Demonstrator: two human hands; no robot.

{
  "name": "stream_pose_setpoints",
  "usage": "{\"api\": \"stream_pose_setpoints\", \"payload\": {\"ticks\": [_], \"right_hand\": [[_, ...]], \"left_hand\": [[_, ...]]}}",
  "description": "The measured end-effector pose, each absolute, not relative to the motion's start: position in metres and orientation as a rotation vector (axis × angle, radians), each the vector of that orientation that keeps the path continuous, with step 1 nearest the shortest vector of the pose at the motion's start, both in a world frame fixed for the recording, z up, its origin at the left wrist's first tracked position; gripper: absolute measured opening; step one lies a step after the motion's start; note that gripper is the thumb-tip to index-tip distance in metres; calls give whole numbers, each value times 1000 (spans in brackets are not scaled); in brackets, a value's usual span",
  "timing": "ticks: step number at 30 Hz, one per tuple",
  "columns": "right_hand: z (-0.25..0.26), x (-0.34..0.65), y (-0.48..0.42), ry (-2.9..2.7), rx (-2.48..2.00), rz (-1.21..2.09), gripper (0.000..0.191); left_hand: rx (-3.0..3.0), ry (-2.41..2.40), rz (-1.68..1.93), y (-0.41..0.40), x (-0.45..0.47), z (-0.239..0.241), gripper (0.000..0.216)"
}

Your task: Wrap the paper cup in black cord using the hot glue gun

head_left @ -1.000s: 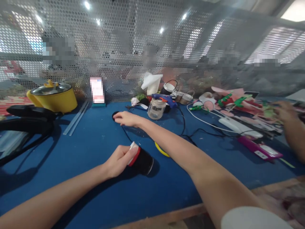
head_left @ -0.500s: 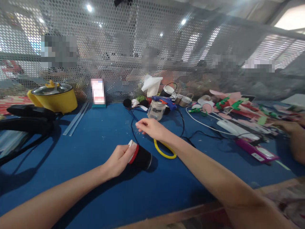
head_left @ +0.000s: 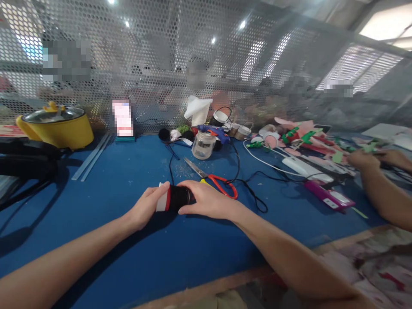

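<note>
A small cup-shaped piece (head_left: 179,196) with a black body, a red band and a white end lies on its side just over the blue table. My left hand (head_left: 146,205) is closed round its white end, thumb on top. Curled over the black end are the fingers of my right hand (head_left: 206,199). A thin black cord (head_left: 171,169) runs from behind the piece toward a black ball (head_left: 164,134). Just beyond my right hand lie scissors (head_left: 222,184) with red and yellow handles, blades pointing up-left.
Behind the scissors stands a clear jar (head_left: 203,146), with a blue glue gun (head_left: 215,132) by it. Left are a yellow pot (head_left: 61,128), clear strips (head_left: 92,159) and a phone (head_left: 122,118). At right lie a purple box (head_left: 328,196), cables and a co-worker's hands (head_left: 367,161).
My right hand has come down from near the jar onto the black end of the piece, uncovering the scissors. The piece has turned more level. The camera view has shifted slightly.
</note>
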State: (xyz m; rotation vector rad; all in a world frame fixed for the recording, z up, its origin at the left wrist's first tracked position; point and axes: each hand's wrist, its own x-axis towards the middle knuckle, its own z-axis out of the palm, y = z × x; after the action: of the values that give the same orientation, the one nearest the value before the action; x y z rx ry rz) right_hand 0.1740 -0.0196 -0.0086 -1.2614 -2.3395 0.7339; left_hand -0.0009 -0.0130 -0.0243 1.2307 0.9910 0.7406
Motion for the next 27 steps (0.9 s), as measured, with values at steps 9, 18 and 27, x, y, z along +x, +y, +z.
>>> {"api": "stream_pose_setpoints", "payload": {"ticks": [9, 18, 27], "right_hand": [[-4, 162, -24, -2341, -1045, 740, 54], [0, 158, -23, -2221, -953, 855, 43], [63, 238, 31, -1528, -1387, 29, 29]], "left_hand": [[1393, 1047, 703, -14, 0, -23, 42], [1416, 1111, 696, -15, 2, -22, 41], [1388, 1095, 705, -16, 2, -22, 40]]}}
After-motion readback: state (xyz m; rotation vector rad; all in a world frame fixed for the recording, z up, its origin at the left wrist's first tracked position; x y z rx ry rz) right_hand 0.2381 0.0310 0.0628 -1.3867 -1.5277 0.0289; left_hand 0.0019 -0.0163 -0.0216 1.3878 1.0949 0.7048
